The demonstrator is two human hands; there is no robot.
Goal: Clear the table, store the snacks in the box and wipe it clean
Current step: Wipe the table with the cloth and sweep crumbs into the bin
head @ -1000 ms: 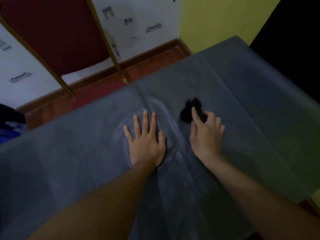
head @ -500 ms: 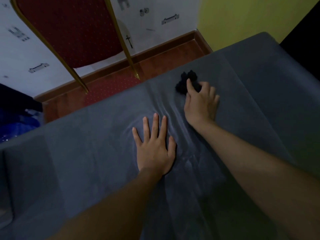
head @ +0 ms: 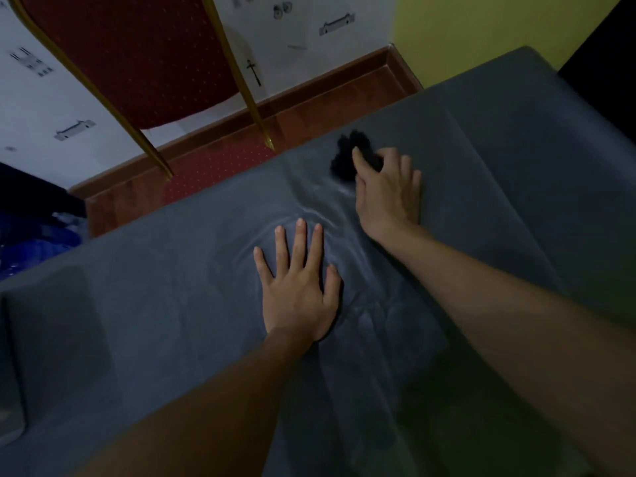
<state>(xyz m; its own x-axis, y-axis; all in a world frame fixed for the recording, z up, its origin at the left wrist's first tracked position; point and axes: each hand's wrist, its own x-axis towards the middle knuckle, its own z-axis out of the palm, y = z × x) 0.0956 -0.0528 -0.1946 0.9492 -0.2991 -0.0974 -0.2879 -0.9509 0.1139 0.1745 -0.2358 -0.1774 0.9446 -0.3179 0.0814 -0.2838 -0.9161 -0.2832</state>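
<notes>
The right hand (head: 387, 187), curled on the black rag (head: 346, 156), has slid farther across the grey bench (head: 155, 304), while the left hand (head: 297, 287) stays flat and spread.

The grey table (head: 516, 166) lies bare toward three o'clock and toward nine o'clock, open for a hand to sweep across. In the middle the left hand (head: 297, 287) presses flat, fingers spread, and the cover bunches into ripples (head: 344, 215) between it and the right hand (head: 387, 187) at one o'clock. That hand clutches a black cloth (head: 347, 156) close to the far edge. Past the edge at eleven o'clock a red chair (head: 130, 53) with gold legs stands close, and a blue bag (head: 31, 242) sits off at nine o'clock.
</notes>
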